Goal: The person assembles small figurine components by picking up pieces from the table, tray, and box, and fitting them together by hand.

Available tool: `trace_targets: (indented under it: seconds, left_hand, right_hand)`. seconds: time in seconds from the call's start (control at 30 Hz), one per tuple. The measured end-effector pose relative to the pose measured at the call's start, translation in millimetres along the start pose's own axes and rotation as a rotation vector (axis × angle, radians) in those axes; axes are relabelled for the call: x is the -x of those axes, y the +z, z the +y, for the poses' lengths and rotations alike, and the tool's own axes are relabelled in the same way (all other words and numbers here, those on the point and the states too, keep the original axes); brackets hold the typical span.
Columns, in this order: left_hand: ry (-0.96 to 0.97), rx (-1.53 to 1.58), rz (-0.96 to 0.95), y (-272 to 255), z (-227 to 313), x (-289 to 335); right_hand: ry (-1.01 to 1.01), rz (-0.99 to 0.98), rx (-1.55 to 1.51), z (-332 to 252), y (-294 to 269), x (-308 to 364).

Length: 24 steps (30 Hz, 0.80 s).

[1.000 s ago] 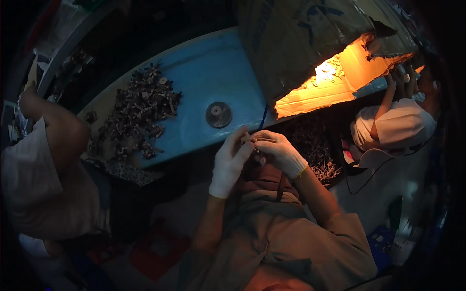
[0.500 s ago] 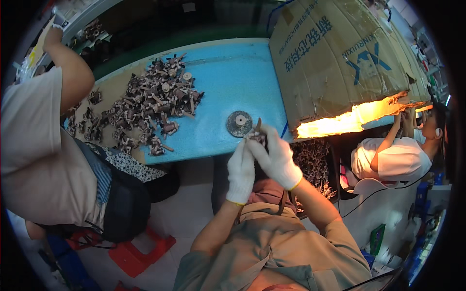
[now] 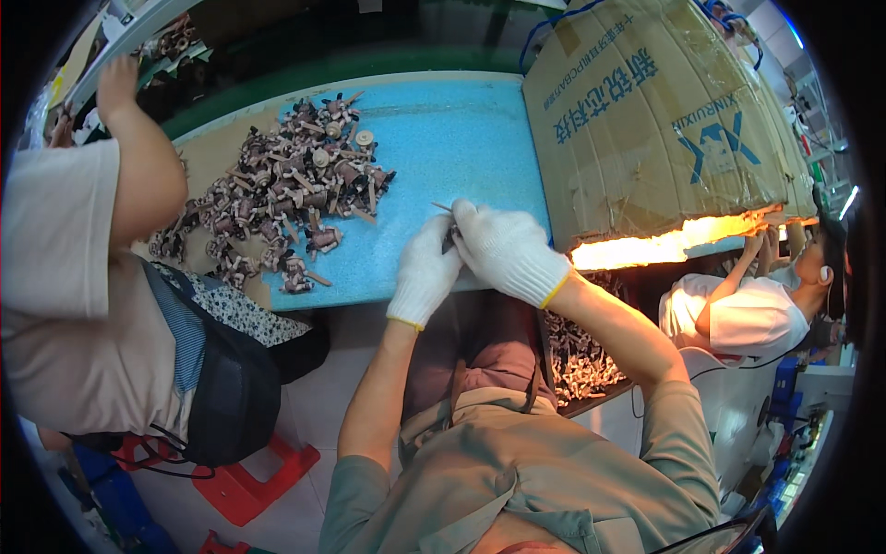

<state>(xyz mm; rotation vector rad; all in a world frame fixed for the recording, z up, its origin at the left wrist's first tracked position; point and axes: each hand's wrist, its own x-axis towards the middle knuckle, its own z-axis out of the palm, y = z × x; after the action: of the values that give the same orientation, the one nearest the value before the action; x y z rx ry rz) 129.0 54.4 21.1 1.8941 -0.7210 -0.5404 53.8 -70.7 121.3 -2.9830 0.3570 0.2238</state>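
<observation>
"Forward, both of them: my left hand and right hand have shifted farther over the blue mat since half a second ago."

"And your fingers?"

"My right ones pinch a small part, whose thin end sticks out to the left. My left ones press in beside it, mostly hidden, so I cannot tell if they pinch too."

"Where is it, then?"

"Between my hands, over the near side of the mat."

"What else?"

"Loose pieces lower on my right, a heap of parts at left, then the big cardboard box, glowing orange underneath."
</observation>
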Motion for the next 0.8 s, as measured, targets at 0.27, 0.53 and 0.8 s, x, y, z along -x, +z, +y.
trace_targets:
  seconds: [0.27, 0.53, 0.8]
  left_hand:
    - [0.001, 0.894, 0.131, -2.9, 41.8, 0.1]
    - [-0.037, 0.734, 0.108, 27.6, 20.8, -17.6]
    - [0.021, 0.745, -0.025, 19.2, 18.6, -12.5]
  right_hand:
    - [-0.087, -0.067, 0.074, 9.7, 2.9, -14.9]
    - [-0.281, 0.289, 0.433, 22.0, 51.3, 4.4]
    - [-0.179, 0.601, 0.495, 14.9, 89.0, 7.5]
